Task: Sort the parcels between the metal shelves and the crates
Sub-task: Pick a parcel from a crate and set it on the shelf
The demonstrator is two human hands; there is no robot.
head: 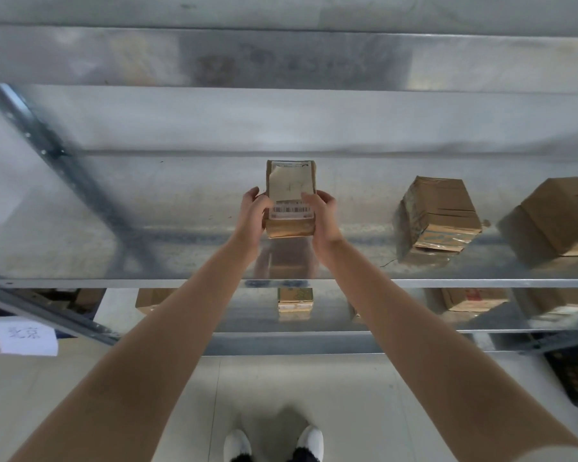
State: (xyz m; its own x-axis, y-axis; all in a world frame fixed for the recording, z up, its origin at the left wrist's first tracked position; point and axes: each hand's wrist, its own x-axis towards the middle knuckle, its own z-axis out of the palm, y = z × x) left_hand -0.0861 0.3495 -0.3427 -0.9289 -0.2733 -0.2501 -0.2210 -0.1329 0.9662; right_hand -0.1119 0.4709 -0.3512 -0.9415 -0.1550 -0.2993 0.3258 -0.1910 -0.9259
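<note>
A small brown cardboard parcel (291, 181) with a white barcode label is held between both hands just above the middle metal shelf (181, 208). My left hand (252, 215) grips its left side and my right hand (324, 216) grips its right side, thumb on the label. Its faint reflection shows on the shelf below it. Two more cardboard parcels stand on the same shelf to the right: a taped one (439, 216) and a larger one (558, 216) at the frame's edge.
A lower shelf (331, 320) holds several small boxes (295, 299). A diagonal metal brace (64, 161) crosses the left side. A white paper note (22, 335) hangs at lower left. A dark crate (574, 375) sits on the floor at right. My white shoes (272, 443) stand below.
</note>
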